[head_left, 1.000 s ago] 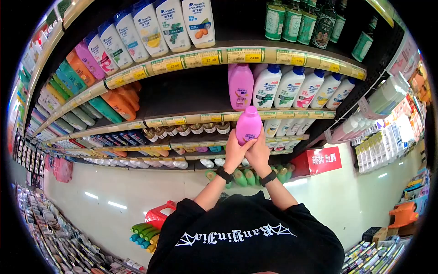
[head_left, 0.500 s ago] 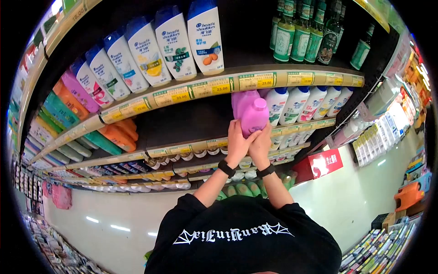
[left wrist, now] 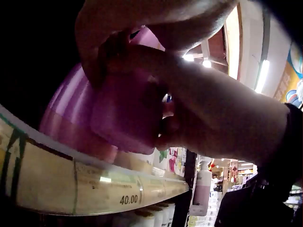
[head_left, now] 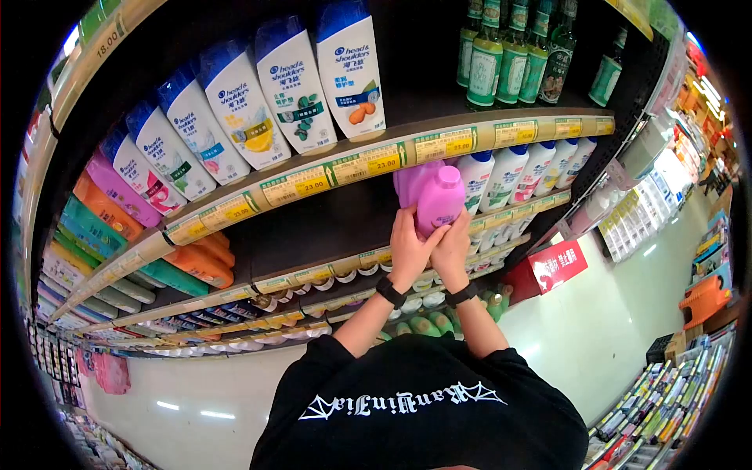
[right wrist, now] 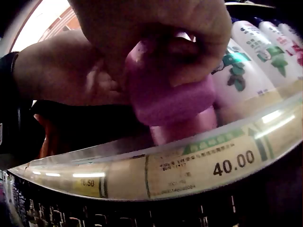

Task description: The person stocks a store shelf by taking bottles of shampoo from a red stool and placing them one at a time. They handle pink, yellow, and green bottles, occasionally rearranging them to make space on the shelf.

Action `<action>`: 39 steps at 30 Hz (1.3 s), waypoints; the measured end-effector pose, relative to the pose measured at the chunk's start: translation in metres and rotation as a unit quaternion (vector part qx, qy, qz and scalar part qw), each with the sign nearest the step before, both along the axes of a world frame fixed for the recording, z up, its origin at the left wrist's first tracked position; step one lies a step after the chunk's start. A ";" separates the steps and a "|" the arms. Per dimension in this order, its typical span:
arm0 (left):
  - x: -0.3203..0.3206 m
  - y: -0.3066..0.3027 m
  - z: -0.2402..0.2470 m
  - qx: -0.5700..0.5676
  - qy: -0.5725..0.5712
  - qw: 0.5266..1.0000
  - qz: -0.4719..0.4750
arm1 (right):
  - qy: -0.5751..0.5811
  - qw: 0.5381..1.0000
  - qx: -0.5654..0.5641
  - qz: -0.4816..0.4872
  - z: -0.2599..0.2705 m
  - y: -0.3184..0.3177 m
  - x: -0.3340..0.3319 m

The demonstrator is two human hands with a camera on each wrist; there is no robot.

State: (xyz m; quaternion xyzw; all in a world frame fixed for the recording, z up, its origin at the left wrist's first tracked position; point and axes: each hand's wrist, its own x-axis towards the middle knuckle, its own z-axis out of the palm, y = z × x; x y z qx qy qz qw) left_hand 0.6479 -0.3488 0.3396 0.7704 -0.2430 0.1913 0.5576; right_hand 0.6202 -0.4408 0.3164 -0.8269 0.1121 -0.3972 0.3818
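Note:
Both hands hold a pink shampoo-style bottle (head_left: 441, 196) by its lower part, cap up, in front of the middle shelf. My left hand (head_left: 409, 249) grips its left side, and my right hand (head_left: 452, 252) is wrapped round the right side. In the head view the held bottle overlaps another pink bottle (head_left: 408, 182) standing on that shelf. From the right wrist, the held bottle's base (right wrist: 175, 104) appears just above the shelf edge (right wrist: 199, 165). Fingers cover much of the bottle in both wrist views.
White bottles with blue caps (head_left: 505, 182) stand right of the pink ones. Above, a shelf lip with price tags (head_left: 384, 163) carries a row of white-and-blue shampoo bottles (head_left: 294, 86) and green glass bottles (head_left: 513, 63). A red box (head_left: 558, 268) sits on the floor at right.
Both hands have raised the pink bottle from below the shelf edge up to the pink bottle on the middle shelf. Over the last half second it has barely shifted; the view moved closer.

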 end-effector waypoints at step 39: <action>0.030 -0.003 -0.039 -0.062 0.027 0.998 0.017 | -0.011 0.996 -0.080 0.035 -0.016 -0.006 0.000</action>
